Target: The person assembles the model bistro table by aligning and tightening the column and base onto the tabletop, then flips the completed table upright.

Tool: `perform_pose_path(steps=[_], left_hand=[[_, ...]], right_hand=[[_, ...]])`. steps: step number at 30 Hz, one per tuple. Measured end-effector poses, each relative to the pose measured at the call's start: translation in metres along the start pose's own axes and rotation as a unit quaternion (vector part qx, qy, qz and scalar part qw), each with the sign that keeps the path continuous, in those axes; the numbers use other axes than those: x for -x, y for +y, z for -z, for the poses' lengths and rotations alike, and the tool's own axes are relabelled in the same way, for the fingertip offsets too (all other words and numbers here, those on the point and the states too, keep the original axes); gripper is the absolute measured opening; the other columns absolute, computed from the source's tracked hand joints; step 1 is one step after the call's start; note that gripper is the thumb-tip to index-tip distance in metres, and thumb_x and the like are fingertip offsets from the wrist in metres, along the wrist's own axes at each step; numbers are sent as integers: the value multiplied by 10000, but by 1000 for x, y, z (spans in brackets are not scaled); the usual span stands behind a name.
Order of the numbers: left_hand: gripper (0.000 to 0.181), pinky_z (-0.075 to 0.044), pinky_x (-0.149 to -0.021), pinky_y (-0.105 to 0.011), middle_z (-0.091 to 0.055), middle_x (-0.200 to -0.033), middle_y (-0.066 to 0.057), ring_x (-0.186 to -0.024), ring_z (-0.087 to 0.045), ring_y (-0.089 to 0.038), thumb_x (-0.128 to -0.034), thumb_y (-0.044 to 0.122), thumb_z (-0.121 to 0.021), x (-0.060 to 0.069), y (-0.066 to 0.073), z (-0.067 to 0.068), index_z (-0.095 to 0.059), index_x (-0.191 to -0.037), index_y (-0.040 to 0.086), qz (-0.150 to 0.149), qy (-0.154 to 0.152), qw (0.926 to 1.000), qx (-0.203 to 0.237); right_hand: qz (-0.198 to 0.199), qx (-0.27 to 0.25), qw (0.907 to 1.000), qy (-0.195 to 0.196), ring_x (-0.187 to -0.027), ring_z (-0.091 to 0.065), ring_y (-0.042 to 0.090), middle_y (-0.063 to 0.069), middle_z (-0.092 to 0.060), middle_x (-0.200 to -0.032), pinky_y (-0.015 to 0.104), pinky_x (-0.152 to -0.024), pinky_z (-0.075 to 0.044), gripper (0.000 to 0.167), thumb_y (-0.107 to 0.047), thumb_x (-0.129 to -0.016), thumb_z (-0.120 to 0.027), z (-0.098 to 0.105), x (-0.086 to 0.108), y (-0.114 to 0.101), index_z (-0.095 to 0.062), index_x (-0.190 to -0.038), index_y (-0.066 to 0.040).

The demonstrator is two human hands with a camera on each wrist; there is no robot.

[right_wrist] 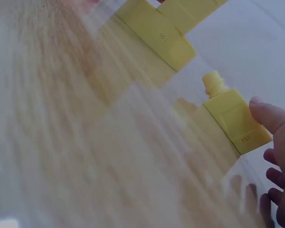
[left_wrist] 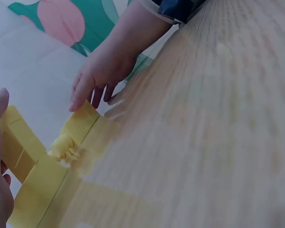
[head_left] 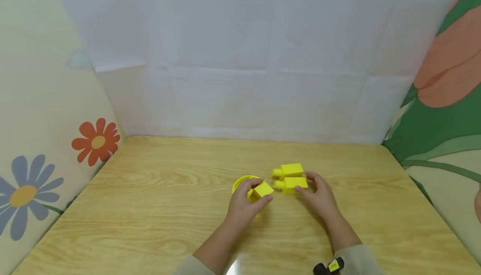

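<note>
Head: L grip [head_left: 241, 208] pinches yellow block [head_left: 264, 189], tilted at round container [head_left: 238, 181] on surface [head_left: 169, 183]; can't tell if end's inside. R grip [head_left: 320, 197] loosely spread, thumb on near btl [head_left: 294, 185], far btl [head_left: 292, 169] alongside; can't tell if held. L wrist: block by container wall, contents hidden. R wrist: near btl lying, neck twd container.

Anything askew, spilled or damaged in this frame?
Nothing stands out: no spill or damage shows. The yellow rectangular plastic block sits tilted, but the left hand grips it; the two yellow plastic blocks with ridged necks lie neatly side by side.
</note>
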State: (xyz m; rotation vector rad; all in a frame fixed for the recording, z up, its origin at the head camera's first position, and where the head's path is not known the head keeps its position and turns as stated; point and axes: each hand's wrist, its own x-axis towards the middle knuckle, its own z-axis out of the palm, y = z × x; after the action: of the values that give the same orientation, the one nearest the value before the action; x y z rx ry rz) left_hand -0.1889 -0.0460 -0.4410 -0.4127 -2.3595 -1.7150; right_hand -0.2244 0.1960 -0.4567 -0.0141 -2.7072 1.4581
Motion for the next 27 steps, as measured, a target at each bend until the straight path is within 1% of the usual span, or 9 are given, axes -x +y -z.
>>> perform_pose_path(steps=[3,6,9,14,16,19,24,26,27], left_hand=[[376,-459,-1014,-453,-661,-1168,-75,-1141,-571,-257,-829,226,-789,-1,0,1,-658,-1147,75,116,119,9998,91],[342,-442,-1025,-482,-660,-1184,-92,-1162,-562,-283,-846,187,-767,-2,-2,6,-653,-1148,73,286,75,9990,343],[300,-413,-1040,-498,-657,-1204,-95,-1170,-548,-284,-870,148,-736,-3,-4,15,-650,-1149,78,425,-5,9978,503],[249,-380,-1034,-467,-665,-1199,-91,-1120,-523,-251,-908,108,-677,-4,-10,32,-661,-1155,78,387,-120,9977,541],[245,-383,-1015,-442,-665,-1199,-108,-1094,-514,-244,-922,96,-646,-4,-13,39,-662,-1165,64,262,-113,9981,550],[262,-402,-989,-359,-653,-1222,-144,-1071,-512,-181,-940,81,-595,-4,-18,46,-660,-1190,35,4,21,9985,544],[285,-429,-906,-198,-625,-1205,-231,-1017,-512,-35,-950,31,-549,-7,-27,50,-636,-1204,-63,-569,326,9961,588],[295,-428,-887,-182,-624,-1184,-229,-1004,-506,-21,-934,31,-585,-7,-27,49,-631,-1208,-69,-606,369,9961,527],[310,-431,-886,-187,-623,-1180,-222,-1006,-507,-32,-916,34,-618,-7,-27,48,-632,-1210,-64,-553,374,9966,476]], right_hand=[[-12,105,9999,-137,-1403,-367,394,223,-444,-1479,541,-1170,-287,684,-321,-877,-733,-1,-2,1,-444,-1420,-20],[-64,203,9995,-252,-1418,-343,402,235,-408,-1504,541,-1173,-280,707,-334,-876,-733,-1,-1,1,-429,-1433,-24],[-121,215,9993,-275,-1408,-359,398,235,-425,-1488,534,-1170,-291,687,-330,-868,-742,-1,0,0,-448,-1411,-30],[-255,201,9991,-272,-1402,-364,393,220,-438,-1472,538,-1172,-284,676,-317,-859,-751,-2,1,-3,-451,-1400,-44],[-287,214,9990,-286,-1402,-362,395,221,-433,-1475,539,-1171,-286,684,-306,-861,-750,-3,2,-4,-440,-1414,-46],[-242,306,9988,-292,-1386,-383,402,233,-443,-1466,536,-1153,-318,675,-280,-866,-748,-3,2,-4,-445,-1419,-39],[-131,369,9989,-238,-1367,-408,408,241,-470,-1443,525,-1133,-354,616,-236,-867,-748,-4,3,-3,-484,-1381,-22],[-135,350,9990,-226,-1369,-409,405,236,-477,-1441,521,-1136,-351,601,-230,-863,-753,-4,3,-2,-496,-1365,-21],[-145,328,9991,-227,-1370,-410,403,233,-479,-1440,519,-1139,-349,596,-229,-860,-756,-4,3,-1,-501,-1357,-20]])
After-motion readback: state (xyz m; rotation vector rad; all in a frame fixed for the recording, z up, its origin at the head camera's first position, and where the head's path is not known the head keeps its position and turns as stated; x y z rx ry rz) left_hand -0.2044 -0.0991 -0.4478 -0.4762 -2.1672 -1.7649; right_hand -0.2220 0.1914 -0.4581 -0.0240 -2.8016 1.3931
